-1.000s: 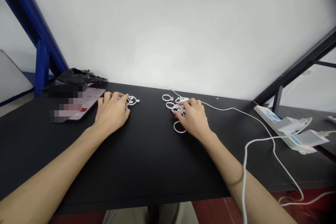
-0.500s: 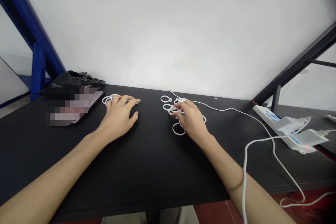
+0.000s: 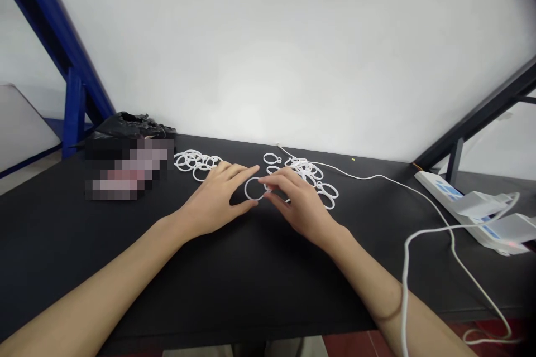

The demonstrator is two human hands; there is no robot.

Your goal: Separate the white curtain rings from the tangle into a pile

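Observation:
A thin white ring [image 3: 246,192] with a small loop on its side is pinched by my right hand [image 3: 304,206], between thumb and index finger. My left hand [image 3: 215,198] is beside it, thumb and fingers apart around the ring's left side; its thumb tip is close to the ring's lower edge, and I cannot tell if it touches. Behind my left hand lies a pile of white rings [image 3: 190,160]. Another pile of white rings [image 3: 312,170] lies behind and right of my right hand, which partly covers it.
The black table [image 3: 234,284] backs onto a white wall. A white cable [image 3: 368,176] runs across to a power strip [image 3: 464,206] with plugged-in adapters at right. A black plastic bag [image 3: 129,122] and a blurred-out item [image 3: 134,170] are at left.
My right hand has drawn a ring from the right pile toward the middle. My left hand has moved right, off the left pile, to meet it. The view has shifted slightly.

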